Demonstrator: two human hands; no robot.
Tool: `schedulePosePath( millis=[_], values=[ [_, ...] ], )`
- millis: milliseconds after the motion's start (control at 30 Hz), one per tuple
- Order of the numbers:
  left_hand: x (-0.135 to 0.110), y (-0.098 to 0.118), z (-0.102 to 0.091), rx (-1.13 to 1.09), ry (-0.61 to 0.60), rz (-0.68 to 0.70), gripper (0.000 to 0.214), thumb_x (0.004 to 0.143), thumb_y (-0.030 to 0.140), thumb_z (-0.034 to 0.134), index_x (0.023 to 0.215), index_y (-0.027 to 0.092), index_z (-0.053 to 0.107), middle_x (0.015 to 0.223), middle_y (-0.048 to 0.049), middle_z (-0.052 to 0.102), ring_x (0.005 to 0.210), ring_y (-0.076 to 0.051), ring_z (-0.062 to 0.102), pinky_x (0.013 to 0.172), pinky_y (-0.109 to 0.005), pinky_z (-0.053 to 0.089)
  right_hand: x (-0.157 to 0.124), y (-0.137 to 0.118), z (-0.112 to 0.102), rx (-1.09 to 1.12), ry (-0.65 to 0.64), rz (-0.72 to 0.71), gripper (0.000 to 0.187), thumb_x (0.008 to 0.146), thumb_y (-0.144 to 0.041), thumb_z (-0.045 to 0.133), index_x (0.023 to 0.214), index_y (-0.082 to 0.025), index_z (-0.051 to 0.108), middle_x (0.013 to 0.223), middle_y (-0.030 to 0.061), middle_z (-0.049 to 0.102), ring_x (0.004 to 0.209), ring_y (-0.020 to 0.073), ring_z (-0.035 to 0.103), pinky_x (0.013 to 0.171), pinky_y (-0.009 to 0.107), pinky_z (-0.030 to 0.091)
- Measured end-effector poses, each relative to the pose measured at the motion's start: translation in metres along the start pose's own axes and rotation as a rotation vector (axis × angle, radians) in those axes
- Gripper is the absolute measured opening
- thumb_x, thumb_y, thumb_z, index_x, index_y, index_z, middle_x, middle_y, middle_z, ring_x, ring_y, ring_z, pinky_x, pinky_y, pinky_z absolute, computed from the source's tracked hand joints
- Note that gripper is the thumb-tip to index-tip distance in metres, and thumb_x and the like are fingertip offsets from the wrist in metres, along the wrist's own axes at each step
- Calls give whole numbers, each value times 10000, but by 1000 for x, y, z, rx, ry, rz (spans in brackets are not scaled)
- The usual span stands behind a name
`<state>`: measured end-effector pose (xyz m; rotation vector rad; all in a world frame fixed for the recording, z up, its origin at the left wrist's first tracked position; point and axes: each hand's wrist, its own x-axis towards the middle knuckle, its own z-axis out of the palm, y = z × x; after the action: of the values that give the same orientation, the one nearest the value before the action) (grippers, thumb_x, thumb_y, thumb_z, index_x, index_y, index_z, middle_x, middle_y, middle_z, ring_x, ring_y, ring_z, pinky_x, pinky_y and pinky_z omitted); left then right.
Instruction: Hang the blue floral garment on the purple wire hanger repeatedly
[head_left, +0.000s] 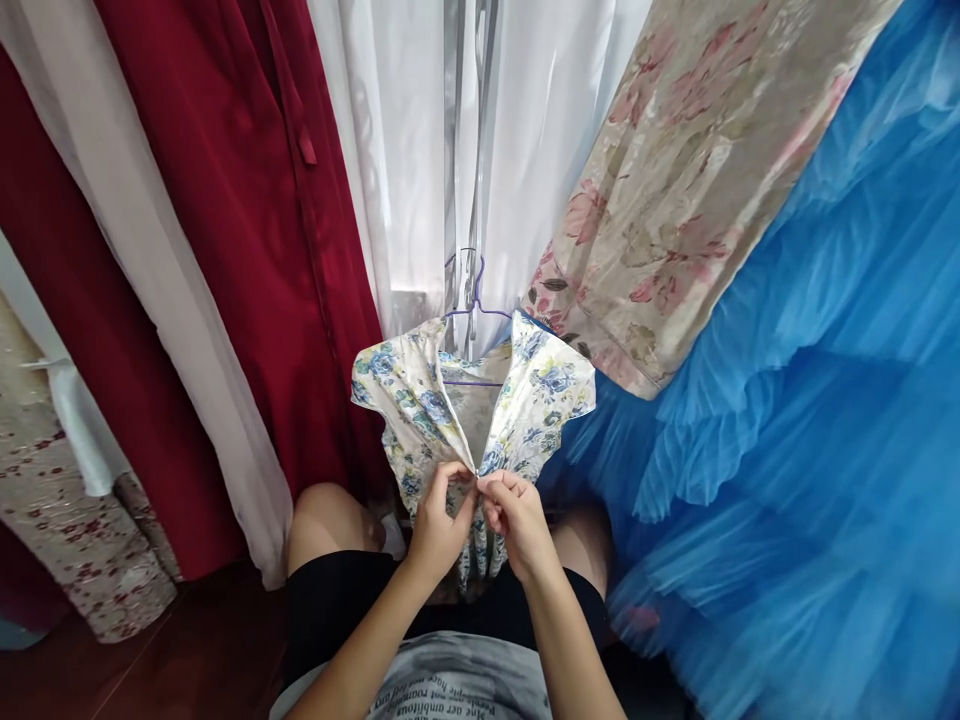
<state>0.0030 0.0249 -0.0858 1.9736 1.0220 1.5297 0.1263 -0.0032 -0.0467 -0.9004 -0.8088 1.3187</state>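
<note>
A white floral dress (420,410) with blue and yellow-green print hangs on a thin purple hanger (480,290). Its front opening spreads in a V down to where both hands meet. My left hand (439,520) is closed, thumb and fingers pinching the fabric at the bottom of the V. Right beside it, my right hand (514,515) pinches the other edge, fingers curled. A tiny dark fastening seems to sit between the fingertips, too small to make out. Below the hands, the gathered lower part of the dress falls between the knees, partly hidden.
Dark red cloth (217,200) and a pale pink length (150,250) hang at left. White sheer fabric (405,130) hangs behind the hanger. At right are a beige floral garment (675,180) and a large blue tulle skirt (825,450). Brown floor tiles (202,650) show at lower left.
</note>
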Motion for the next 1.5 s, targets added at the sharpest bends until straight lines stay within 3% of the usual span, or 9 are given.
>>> schedulePosePath(
  millis=[300,567,733,1000,1167,1233,1367,1400,1500],
  values=[
    [13,-14,7,-60,30,-117,121,927,239,578,1046,220,571,1010,-63,685,982,-220,677,878,-321,518,23,2,10,-212,-1,-31,216,729,-346,691,609,-186,610,402,-42,536,336,74,361,390,223,259],
    [13,-37,13,-67,-16,-71,103,889,286,638,866,195,596,811,-32,654,769,-188,654,749,-286,531,30,9,18,-101,170,-187,140,710,-278,667,628,-203,582,413,-65,520,373,93,408,427,224,308],
    [6,-38,16,-16,-90,-71,167,878,324,674,834,182,599,774,-47,660,731,-195,664,718,-287,550,63,-22,25,15,198,-237,118,725,-265,676,656,-184,627,444,-78,510,397,79,351,436,221,272],
    [-3,-24,17,80,-154,-63,154,902,334,662,856,191,629,795,-36,680,712,-190,673,686,-285,555,146,-115,61,-50,179,-420,330,872,-234,639,568,-173,527,465,-85,423,450,59,347,496,195,270],
    [-4,-24,12,88,-203,-61,149,934,342,629,879,203,618,818,-33,668,752,-200,682,721,-304,564,135,-115,60,-56,83,-444,312,880,-280,632,604,-180,529,484,-80,468,434,56,376,487,198,289],
    [12,-13,5,103,-185,-6,119,959,318,597,965,204,633,914,-48,681,834,-205,688,788,-321,565,123,-105,54,-60,85,-439,248,850,-276,643,639,-190,546,469,-87,483,424,66,388,474,203,292],
    [86,22,-14,173,165,247,297,983,289,566,1264,194,584,1288,-128,602,1002,-214,657,830,-331,562,115,-95,50,-52,37,-459,197,836,-308,638,697,-210,538,455,-105,470,410,73,376,464,209,285],
    [109,29,-18,209,187,303,349,1002,283,528,1339,193,547,1390,-145,549,1014,-209,654,831,-334,561,115,-95,51,-56,22,-473,203,843,-323,640,708,-213,535,462,-105,468,413,73,376,467,209,287],
    [169,40,-28,321,-2,420,396,1028,314,451,1363,125,543,1331,-151,594,1064,-235,653,874,-379,551,111,-98,52,-100,-35,-501,196,874,-364,639,776,-215,558,498,-97,482,434,77,395,483,218,312]
  ],
)
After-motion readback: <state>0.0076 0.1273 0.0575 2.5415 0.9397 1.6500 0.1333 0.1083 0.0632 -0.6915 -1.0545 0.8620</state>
